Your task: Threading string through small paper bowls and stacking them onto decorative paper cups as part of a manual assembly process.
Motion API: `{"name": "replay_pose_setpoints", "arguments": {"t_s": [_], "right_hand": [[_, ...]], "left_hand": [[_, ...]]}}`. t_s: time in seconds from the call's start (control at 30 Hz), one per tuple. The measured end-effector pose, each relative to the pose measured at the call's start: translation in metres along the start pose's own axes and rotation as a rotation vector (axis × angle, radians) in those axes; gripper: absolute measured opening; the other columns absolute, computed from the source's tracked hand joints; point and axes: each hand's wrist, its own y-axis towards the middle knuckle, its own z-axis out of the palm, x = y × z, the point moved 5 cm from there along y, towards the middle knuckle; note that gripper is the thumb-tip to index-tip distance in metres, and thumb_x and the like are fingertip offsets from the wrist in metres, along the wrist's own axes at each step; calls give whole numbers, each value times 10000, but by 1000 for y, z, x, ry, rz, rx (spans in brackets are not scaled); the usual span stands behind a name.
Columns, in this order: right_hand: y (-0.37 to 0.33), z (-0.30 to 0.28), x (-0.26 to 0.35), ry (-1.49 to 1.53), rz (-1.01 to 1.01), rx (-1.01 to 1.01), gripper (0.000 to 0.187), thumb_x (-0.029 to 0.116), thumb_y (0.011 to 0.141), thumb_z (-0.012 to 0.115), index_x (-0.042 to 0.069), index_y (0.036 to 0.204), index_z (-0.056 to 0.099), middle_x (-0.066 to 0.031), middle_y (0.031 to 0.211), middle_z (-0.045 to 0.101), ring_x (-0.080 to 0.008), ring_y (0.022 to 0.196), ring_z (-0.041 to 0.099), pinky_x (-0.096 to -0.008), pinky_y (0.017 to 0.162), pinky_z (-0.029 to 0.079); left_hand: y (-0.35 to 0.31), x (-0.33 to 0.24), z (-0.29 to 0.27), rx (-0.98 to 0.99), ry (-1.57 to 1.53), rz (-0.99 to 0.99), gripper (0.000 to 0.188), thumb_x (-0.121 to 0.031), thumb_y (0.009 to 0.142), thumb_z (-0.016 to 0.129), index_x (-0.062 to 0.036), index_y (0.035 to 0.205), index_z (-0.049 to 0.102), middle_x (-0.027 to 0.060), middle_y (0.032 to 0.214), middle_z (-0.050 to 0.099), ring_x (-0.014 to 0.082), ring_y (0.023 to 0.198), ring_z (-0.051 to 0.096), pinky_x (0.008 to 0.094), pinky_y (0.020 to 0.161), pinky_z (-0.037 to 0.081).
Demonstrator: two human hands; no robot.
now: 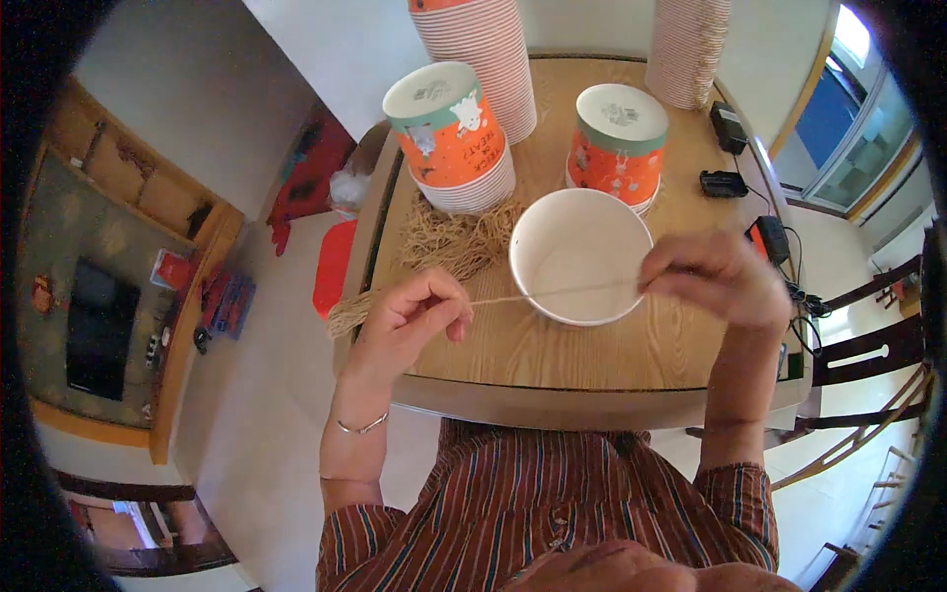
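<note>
Currently, the left hand and the slightly blurred right hand pinch a string between their fingers, straight over the near part of a white tub that sits on the table beside some twine

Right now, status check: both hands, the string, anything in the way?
Left hand pinching string; right hand, blurred, pinching it too. String straight, crossing before the open white bucket in view. Nothing seen blocking it.
</note>
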Motion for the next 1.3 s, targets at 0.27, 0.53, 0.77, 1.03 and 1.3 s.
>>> {"name": "replay_pose_setpoints", "arguments": {"t_s": [0.27, 0.53, 0.77, 1.03, 1.3], "right_hand": [[-35, -101, -81, -1357, 69, -553, 241, 92, 852, 615, 16, 1080, 623, -106, 953, 623, -214, 765, 626, -311, 677, 504], [40, 4, 3, -502, 61, -373, 337, -40, 858, 595, 59, 1179, 597, -30, 951, 624, -48, 691, 524, -225, 618, 454], [68, 55, -32, 20, 178, -31, 362, 76, 851, 634, 36, 1190, 516, -144, 891, 696, -251, 777, 692, -370, 712, 534], [67, 60, -55, 152, 184, -138, 167, 79, 872, 627, 29, 1016, 561, -81, 747, 652, -158, 650, 646, -301, 585, 504], [68, 49, -47, -385, -109, -234, 67, 91, 904, 582, 45, 944, 553, -161, 712, 635, -332, 666, 655, -416, 567, 499]], "left_hand": [[33, -5, 25, -20, 277, 54, 32, -33, 920, 587, -8, 901, 595, 1, 830, 567, 61, 709, 531, 209, 630, 453], [65, -4, 25, -96, 506, 123, 74, -53, 892, 623, 13, 919, 602, 47, 759, 588, 75, 639, 518, 248, 557, 442], [70, -9, 29, -110, 446, 35, 76, -44, 896, 618, 13, 946, 619, 34, 782, 621, 58, 697, 552, 235, 624, 470], [80, -1, 28, -45, 394, -10, 60, -52, 901, 626, 4, 922, 630, 5, 775, 612, 48, 698, 545, 226, 628, 469], [93, 16, 23, -19, 315, -1, 61, -57, 889, 650, -1, 909, 637, -13, 749, 595, 41, 682, 524, 221, 613, 449]]}}
